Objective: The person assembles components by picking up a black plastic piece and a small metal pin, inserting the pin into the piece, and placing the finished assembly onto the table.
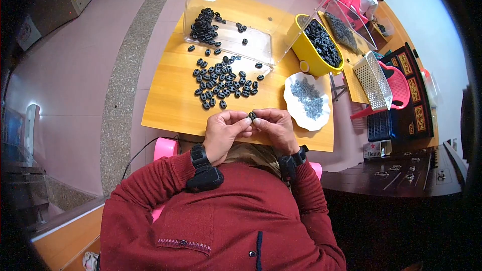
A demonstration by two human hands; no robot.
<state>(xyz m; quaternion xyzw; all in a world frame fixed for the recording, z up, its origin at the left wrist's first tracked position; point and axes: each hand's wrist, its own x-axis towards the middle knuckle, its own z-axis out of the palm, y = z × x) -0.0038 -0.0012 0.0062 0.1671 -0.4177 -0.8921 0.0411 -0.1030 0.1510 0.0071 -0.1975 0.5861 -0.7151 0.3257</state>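
Both hands meet at the table's near edge, holding one small black two-holed cord lock (252, 116) between them. My left hand (225, 131) pinches it from the left with thumb and fingertips. From the other side, the thumb and fingers of my right hand (277, 128) close on it. Just beyond my hands, many loose black oval cord locks (221, 81) lie spread on the table. To the right of my right hand stands a white wavy-rimmed dish (293, 113) with a heap of small greyish parts (307, 99), which look like springs.
A clear plastic bin (261, 52) lies at the table's far side with more cord locks inside. Beside it a yellow tub (297, 45) holds black parts. Farther right are a white perforated basket (372, 81), a pink chair (399, 88) and another person (368, 2) at work.
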